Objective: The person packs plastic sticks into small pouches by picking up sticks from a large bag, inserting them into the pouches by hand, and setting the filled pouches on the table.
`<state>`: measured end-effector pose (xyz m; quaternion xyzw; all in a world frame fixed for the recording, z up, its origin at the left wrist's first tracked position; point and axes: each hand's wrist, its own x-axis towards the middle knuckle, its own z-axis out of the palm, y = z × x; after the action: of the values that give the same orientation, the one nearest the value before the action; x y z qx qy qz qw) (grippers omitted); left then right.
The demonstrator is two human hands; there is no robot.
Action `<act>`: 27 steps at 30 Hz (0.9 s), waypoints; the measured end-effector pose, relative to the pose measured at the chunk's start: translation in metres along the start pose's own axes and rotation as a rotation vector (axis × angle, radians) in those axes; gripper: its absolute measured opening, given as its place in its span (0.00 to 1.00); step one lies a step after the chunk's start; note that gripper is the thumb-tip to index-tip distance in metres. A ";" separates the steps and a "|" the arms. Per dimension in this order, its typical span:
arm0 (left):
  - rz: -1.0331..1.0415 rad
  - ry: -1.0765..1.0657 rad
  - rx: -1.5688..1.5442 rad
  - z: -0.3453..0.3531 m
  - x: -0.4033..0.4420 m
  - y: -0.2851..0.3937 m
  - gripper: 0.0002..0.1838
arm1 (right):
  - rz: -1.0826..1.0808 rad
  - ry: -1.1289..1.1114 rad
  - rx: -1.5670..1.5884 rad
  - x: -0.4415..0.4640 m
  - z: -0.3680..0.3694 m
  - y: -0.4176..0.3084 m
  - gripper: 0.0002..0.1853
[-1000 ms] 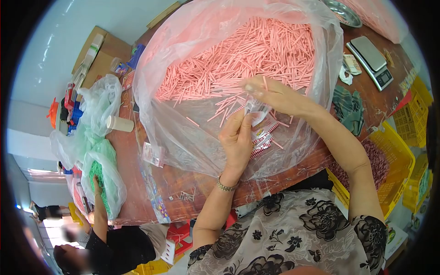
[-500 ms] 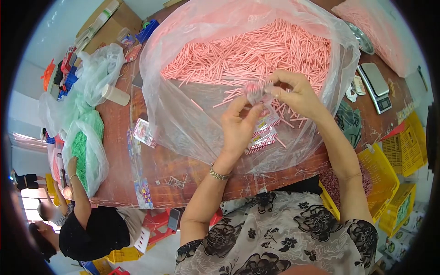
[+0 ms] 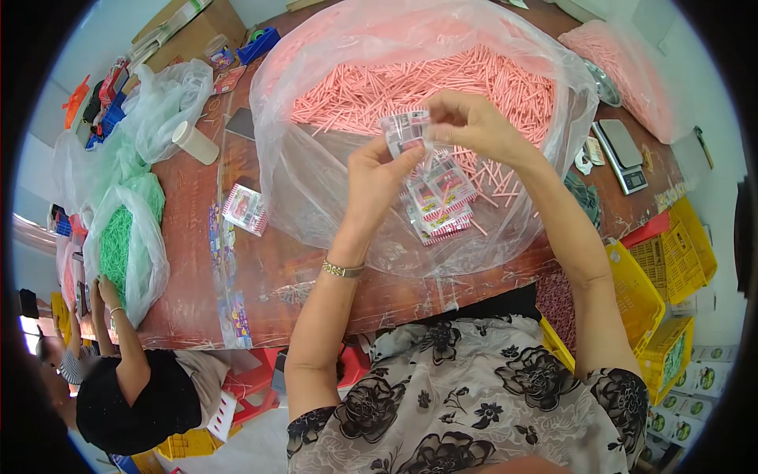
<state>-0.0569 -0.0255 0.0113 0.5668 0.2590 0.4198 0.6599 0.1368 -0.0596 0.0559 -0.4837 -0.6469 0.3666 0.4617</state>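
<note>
A small clear packet (image 3: 407, 130) with a printed striped edge is pinched in my left hand (image 3: 377, 175). At the packet's top right corner is my right hand (image 3: 472, 126), its fingers bent and partly blurred; whether they grip the packet is unclear. Both hands are over a large open plastic bag (image 3: 316, 178) full of pink sticks (image 3: 426, 87). Several similar printed packets (image 3: 442, 189) lie stacked on the bag's near part, below my hands, with loose pink sticks around them. Another packet (image 3: 245, 209) rests on the table left of the bag.
A white cup (image 3: 196, 143) lies on the table (image 3: 185, 237) at the left. Beyond it, a person (image 3: 142, 395) reaches into a bag of green sticks (image 3: 115, 245). A scale (image 3: 621, 154), a pink-filled bag (image 3: 624, 79) and yellow crates (image 3: 636, 292) are at the right.
My hands have moved left with the packet, which was crumpled between them and now is spread flatter and upright. The view has shifted, and the co-worker's two hands now show at the green bag.
</note>
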 end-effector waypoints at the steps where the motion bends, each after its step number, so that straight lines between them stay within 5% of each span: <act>1: -0.012 0.008 0.012 -0.004 -0.003 -0.004 0.08 | -0.017 -0.026 -0.040 -0.003 0.003 0.003 0.08; 11: -0.033 -0.163 -0.009 -0.017 -0.026 -0.014 0.10 | 0.077 0.103 0.176 -0.044 0.039 0.038 0.05; 23: -0.051 -0.141 -0.087 -0.030 -0.022 -0.034 0.13 | 0.118 0.234 -0.081 -0.055 0.072 0.027 0.05; 27: -0.110 -0.221 -0.058 -0.035 -0.022 -0.020 0.12 | 0.152 0.260 0.133 -0.059 0.069 0.034 0.06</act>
<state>-0.0919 -0.0255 -0.0192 0.5752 0.2032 0.3254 0.7225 0.0870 -0.1090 -0.0112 -0.5430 -0.5175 0.3768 0.5434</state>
